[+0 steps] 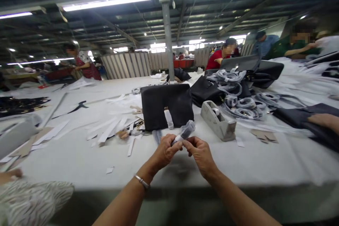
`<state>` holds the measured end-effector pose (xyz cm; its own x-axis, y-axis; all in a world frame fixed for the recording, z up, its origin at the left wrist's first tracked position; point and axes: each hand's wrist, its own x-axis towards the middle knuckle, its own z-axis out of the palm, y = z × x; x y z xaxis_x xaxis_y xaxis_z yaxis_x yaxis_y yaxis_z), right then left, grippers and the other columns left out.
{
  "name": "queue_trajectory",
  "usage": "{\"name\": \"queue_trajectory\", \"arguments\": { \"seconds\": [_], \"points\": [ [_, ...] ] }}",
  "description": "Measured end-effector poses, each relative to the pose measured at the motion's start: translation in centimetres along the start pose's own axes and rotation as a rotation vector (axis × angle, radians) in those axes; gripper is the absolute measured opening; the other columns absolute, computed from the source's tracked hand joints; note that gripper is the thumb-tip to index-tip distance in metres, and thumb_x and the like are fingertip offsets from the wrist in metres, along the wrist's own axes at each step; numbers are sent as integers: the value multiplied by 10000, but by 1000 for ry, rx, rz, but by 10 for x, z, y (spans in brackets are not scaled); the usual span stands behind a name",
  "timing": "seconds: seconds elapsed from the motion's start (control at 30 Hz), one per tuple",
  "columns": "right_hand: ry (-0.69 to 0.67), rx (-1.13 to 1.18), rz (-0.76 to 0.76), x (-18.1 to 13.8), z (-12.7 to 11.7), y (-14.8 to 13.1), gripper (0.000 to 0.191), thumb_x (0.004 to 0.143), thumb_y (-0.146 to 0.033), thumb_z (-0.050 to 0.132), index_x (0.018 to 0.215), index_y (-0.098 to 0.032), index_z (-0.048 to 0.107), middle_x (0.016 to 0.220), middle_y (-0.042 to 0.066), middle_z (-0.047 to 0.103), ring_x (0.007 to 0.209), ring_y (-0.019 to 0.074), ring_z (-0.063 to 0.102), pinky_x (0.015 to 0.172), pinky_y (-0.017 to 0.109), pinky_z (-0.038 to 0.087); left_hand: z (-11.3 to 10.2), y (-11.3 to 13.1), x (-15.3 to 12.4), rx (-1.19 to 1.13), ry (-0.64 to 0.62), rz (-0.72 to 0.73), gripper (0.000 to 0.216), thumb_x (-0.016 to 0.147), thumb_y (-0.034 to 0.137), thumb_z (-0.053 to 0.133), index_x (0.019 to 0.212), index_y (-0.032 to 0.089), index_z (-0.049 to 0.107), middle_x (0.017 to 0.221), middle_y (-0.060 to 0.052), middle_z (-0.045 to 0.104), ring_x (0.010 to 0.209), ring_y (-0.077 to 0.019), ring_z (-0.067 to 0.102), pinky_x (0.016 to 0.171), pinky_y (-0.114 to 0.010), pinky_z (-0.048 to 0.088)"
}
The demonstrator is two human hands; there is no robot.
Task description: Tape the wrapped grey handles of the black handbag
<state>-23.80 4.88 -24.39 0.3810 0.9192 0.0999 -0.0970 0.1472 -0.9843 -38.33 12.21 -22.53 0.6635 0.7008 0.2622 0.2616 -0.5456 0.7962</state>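
Note:
My left hand [166, 149] is closed around a dark strap wrapped in clear plastic [188, 129], whose end sticks up to the right. A whitish band shows on the wrapping beside my fingers. Close by, my right hand [199, 151] is pinched shut against my left thumb; whatever is between its fingertips is hidden. Just behind both hands a black bag [155, 107] stands on the table, with a white-wrapped tab [168, 119] on its front. A grey tape dispenser [218, 122] sits to the right of the bag.
Paper strips and scraps [109, 129] litter the white table [87, 162] on the left. Plastic-wrapped coiled straps [246, 107] and black bags [208, 90] are piled right. A co-worker's hand [324, 120] rests on another bag; a patterned sleeve [34, 201] is at lower left. A post [167, 39] rises behind.

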Motion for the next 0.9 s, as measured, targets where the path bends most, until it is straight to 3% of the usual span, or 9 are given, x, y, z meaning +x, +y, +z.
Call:
{"name": "queue_trajectory", "arguments": {
  "seconds": [0.1,0.2,0.3,0.37,0.47,0.57,0.67,0.77,0.9],
  "points": [
    [-23,158,-26,7,-1,13,293,715,-416,743,708,-165,593,636,-19,569,537,87,426,505,226,346,4,-4,6,-82,-6,10,380,894,483,444,789,158,610,797,-46,576,787,-180,528,734,-289,409],
    [13,147,19,11,-10,22,321,708,-448,727,690,-172,566,591,-31,537,489,80,398,462,221,307,16,-8,16,52,64,31,365,880,462,441,741,164,600,805,-59,570,826,-209,518,771,-333,401],
    [-25,-121,47,9,-35,16,294,725,-430,680,640,-170,570,545,-33,513,481,90,406,468,228,312,33,-13,23,209,100,135,260,827,391,490,732,170,586,801,-67,568,839,-227,502,833,-395,378],
    [-29,-432,-56,5,-62,0,225,733,-354,658,614,-170,605,574,-19,552,546,115,469,532,240,360,42,-16,22,270,51,240,173,793,325,524,724,173,571,774,-59,567,826,-222,497,866,-423,359],
    [102,-817,-245,7,-107,-40,192,768,-336,622,644,-194,659,656,6,623,638,158,546,620,267,406,48,-20,17,290,-16,343,104,770,258,537,713,173,555,760,-52,564,817,-214,492,877,-430,350],
    [280,-983,-289,32,-145,-79,228,803,-403,587,737,-209,686,745,27,669,716,195,582,681,293,420,45,-24,14,247,20,352,96,781,252,532,742,173,570,798,-58,568,847,-221,492,883,-431,350],
    [318,-1054,-46,73,-169,-97,273,806,-428,577,695,-202,681,727,29,663,724,196,569,668,290,401,41,-25,15,190,49,314,139,810,284,516,757,175,583,795,-55,565,837,-221,490,876,-432,355],
    [276,-979,215,107,-179,-94,334,826,-415,555,639,-170,682,691,46,663,674,175,568,622,272,397,38,-24,17,159,48,276,174,820,312,512,758,171,595,798,-60,562,817,-220,484,865,-435,360],
    [256,-901,287,123,-178,-84,340,829,-367,571,605,-135,678,672,71,666,611,144,559,596,256,404,37,-24,18,147,40,258,186,822,319,506,767,173,608,790,-59,554,811,-222,483,877,-450,353]
  ]
}}
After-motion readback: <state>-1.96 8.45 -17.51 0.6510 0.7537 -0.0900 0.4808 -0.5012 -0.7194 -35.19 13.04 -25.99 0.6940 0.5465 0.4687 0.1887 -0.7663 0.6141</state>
